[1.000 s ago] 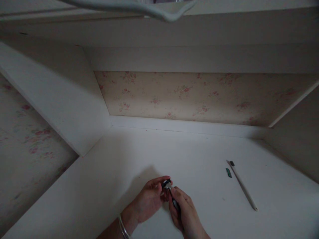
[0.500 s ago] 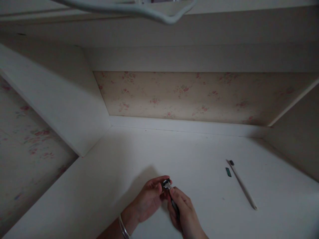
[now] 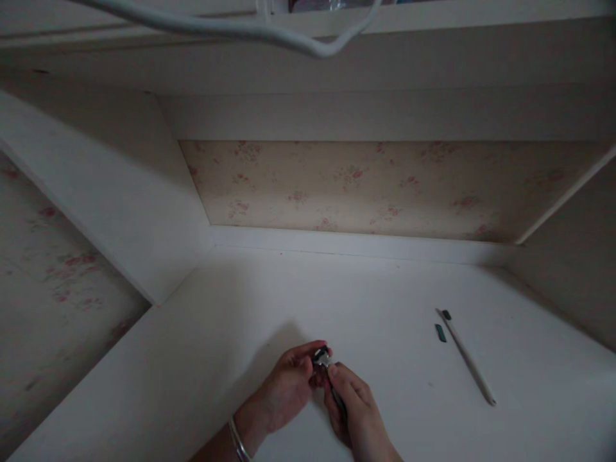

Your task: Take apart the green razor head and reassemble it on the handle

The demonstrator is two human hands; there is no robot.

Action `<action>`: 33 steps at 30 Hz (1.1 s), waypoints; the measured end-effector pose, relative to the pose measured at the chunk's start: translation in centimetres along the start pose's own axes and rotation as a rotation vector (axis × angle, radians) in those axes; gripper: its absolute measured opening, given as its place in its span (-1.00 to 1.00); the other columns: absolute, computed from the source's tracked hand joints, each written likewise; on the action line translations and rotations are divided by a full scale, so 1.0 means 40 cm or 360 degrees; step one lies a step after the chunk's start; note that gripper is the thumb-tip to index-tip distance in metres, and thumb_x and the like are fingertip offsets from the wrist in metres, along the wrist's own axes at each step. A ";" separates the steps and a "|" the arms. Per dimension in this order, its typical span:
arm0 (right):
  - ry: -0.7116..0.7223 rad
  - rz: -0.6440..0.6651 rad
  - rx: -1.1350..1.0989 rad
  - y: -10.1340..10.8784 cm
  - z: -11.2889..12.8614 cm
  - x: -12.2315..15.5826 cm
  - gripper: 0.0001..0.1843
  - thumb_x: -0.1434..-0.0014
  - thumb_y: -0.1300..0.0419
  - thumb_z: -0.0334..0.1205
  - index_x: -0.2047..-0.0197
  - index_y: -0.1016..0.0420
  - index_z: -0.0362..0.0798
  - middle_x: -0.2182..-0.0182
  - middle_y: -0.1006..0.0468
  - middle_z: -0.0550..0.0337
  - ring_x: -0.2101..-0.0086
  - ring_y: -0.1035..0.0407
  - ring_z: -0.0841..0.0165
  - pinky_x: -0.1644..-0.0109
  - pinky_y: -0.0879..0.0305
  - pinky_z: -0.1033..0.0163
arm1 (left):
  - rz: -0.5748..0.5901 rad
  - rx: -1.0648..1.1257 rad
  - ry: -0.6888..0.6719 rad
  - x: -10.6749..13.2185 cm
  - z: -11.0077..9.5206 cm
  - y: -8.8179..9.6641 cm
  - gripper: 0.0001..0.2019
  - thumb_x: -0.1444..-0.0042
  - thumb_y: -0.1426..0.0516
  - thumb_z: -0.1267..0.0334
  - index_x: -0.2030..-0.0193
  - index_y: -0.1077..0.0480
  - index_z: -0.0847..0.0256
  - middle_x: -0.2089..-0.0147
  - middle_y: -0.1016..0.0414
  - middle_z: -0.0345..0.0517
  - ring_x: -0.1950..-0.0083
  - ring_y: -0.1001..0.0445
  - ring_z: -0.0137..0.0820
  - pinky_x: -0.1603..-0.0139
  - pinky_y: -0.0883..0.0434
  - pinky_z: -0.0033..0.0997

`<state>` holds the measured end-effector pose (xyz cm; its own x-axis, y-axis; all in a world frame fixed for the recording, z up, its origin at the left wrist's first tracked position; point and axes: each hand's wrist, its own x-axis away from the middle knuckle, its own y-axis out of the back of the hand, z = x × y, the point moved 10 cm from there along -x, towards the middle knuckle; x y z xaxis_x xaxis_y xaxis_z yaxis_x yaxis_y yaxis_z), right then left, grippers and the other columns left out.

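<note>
So both hands are bunched up close over the front part of the table (image 3: 337, 289), well in from the left edge. The right hand (image 3: 355, 401) has its fingers wrapped snugly around the dark, slim handle of a small tool (image 3: 323, 361). The left hand (image 3: 287, 388) is mostly closed too, thumb and fingers pinching the tool's shiny metal head. There's a bit of black at that end, but it's too small and dark to tell if it's a separate piece.

The table itself is smooth, matte white. Over toward its right edge lies a thin, pale, straight stick (image 3: 469, 362) with a dark tip, angled so the tip points at the back edge. Just beside that tip is a little flat green strip (image 3: 440, 333) with dark edging.

Left wrist wears a shiny silver-coloured bracelet (image 3: 237, 439). Behind the back edge it's cream wallpaper (image 3: 359, 183) with pinkish flowers, and a smooth white cable (image 3: 240, 30) sags across up top.
</note>
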<state>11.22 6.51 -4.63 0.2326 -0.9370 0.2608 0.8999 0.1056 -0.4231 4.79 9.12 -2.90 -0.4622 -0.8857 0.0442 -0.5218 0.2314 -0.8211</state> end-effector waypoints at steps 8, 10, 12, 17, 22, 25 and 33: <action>0.0008 0.0018 -0.0023 -0.003 0.002 -0.006 -0.46 -0.08 -0.18 0.26 0.45 -0.29 -0.11 0.70 -0.02 0.45 0.68 0.21 0.60 0.64 0.37 0.41 | -0.0027 -0.0023 -0.0007 -0.004 -0.001 0.007 -0.66 0.03 -0.34 0.31 0.07 -0.53 0.27 0.07 -0.56 0.02 0.19 -0.45 -0.42 0.16 -0.30 -0.45; 0.0032 0.0015 -0.0037 -0.003 0.006 -0.008 -0.47 -0.08 -0.19 0.25 0.45 -0.29 -0.11 0.68 -0.02 0.44 0.66 0.20 0.59 0.63 0.35 0.41 | -0.0030 -0.0035 -0.0017 -0.005 -0.002 0.010 -0.66 0.04 -0.34 0.32 0.07 -0.53 0.26 0.06 -0.55 0.02 0.19 -0.45 -0.41 0.15 -0.30 -0.45; 0.0052 0.0015 -0.0023 -0.002 0.011 -0.009 -0.46 -0.08 -0.19 0.26 0.45 -0.28 -0.11 0.68 -0.02 0.44 0.65 0.20 0.59 0.62 0.34 0.40 | -0.0038 -0.0043 -0.0032 -0.007 -0.005 0.012 -0.65 0.06 -0.35 0.33 0.07 -0.53 0.25 0.06 -0.56 0.01 0.18 -0.46 -0.42 0.14 -0.30 -0.45; 0.0033 0.0066 0.0144 -0.006 0.026 -0.006 -0.43 -0.08 -0.13 0.32 0.45 -0.26 -0.09 0.71 -0.02 0.45 0.69 0.20 0.59 0.65 0.35 0.38 | -0.0044 -0.0060 -0.0049 -0.006 -0.011 0.009 -0.66 0.06 -0.35 0.30 0.09 -0.54 0.24 0.11 -0.58 -0.03 0.18 -0.47 -0.44 0.10 -0.30 -0.47; 0.0040 0.0081 0.0236 -0.009 0.034 0.001 -0.43 -0.09 -0.11 0.33 0.45 -0.24 -0.08 0.72 -0.03 0.46 0.71 0.18 0.60 0.67 0.33 0.40 | -0.0056 -0.0069 -0.0051 -0.002 -0.012 0.007 -0.68 0.04 -0.34 0.29 0.09 -0.54 0.23 0.10 -0.58 -0.03 0.17 -0.47 -0.43 0.10 -0.31 -0.46; -0.0009 0.0083 0.0208 -0.011 0.022 0.001 -0.41 -0.08 -0.09 0.36 0.43 -0.25 -0.07 0.74 -0.04 0.47 0.74 0.20 0.61 0.70 0.34 0.40 | -0.0074 -0.0066 -0.0050 -0.001 -0.010 0.010 -0.68 0.04 -0.34 0.29 0.09 -0.54 0.22 0.11 -0.58 -0.04 0.18 -0.47 -0.43 0.11 -0.31 -0.46; -0.0012 0.0086 0.0194 -0.013 0.025 0.000 -0.38 -0.01 -0.13 0.39 0.46 -0.24 -0.07 0.78 -0.08 0.48 0.78 0.20 0.63 0.73 0.34 0.42 | -0.0072 -0.0084 -0.0056 -0.004 -0.011 0.016 -0.68 0.03 -0.33 0.28 0.09 -0.54 0.22 0.07 -0.56 -0.02 0.16 -0.46 -0.41 0.11 -0.31 -0.45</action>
<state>11.13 6.79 -3.55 0.2842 -0.9264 0.2471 0.9240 0.1958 -0.3284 4.24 9.59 -3.18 -0.4121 -0.9092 0.0600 -0.5791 0.2105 -0.7876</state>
